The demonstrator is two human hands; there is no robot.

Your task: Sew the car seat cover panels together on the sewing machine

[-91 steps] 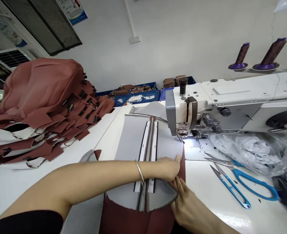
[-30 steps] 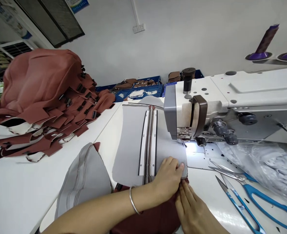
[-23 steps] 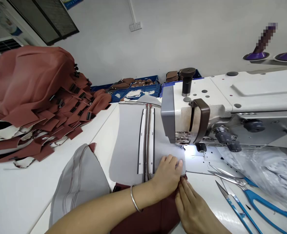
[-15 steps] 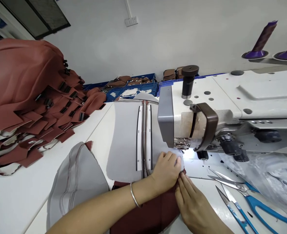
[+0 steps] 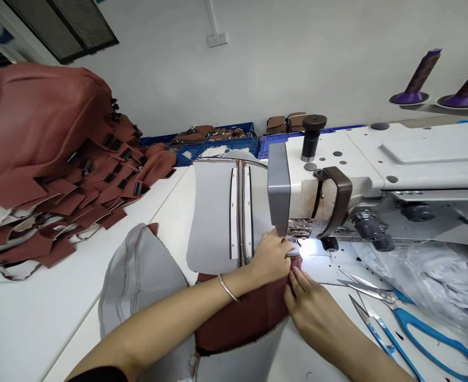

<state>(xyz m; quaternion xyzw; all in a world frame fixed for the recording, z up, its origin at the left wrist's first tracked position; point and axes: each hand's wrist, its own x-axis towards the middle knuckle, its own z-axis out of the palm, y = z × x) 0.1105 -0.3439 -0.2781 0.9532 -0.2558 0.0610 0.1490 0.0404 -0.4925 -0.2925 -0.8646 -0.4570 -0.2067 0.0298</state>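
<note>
A sewn cover with a grey backing [image 5: 212, 212] and a dark red leather face [image 5: 242, 315] lies at the sewing machine [image 5: 381, 154], part of it folded over. Two white strips run along its middle seam. My left hand [image 5: 271, 257] is closed on the cover's edge just left of the needle area, thumb and fingers pinching the layers. Just nearer to me, my right hand [image 5: 309, 305] has its fingers together on the same red edge, gripping it. The needle's tip and the stitch line are hard to make out behind the machine head and fingers.
Red leather pieces [image 5: 46, 122] with black clips are piled at the left. Scissors [image 5: 429, 323], thread snips [image 5: 381, 329] and a clear plastic bag [image 5: 436, 281] lie at the right. Blue crates [image 5: 234, 146] stand behind; thread cones [image 5: 419, 79] stand at upper right.
Both hands have slid the cover's edge a little away from me, nearer the needle. More of the dark red face and the grey underside in front now shows. The view has shifted slightly.
</note>
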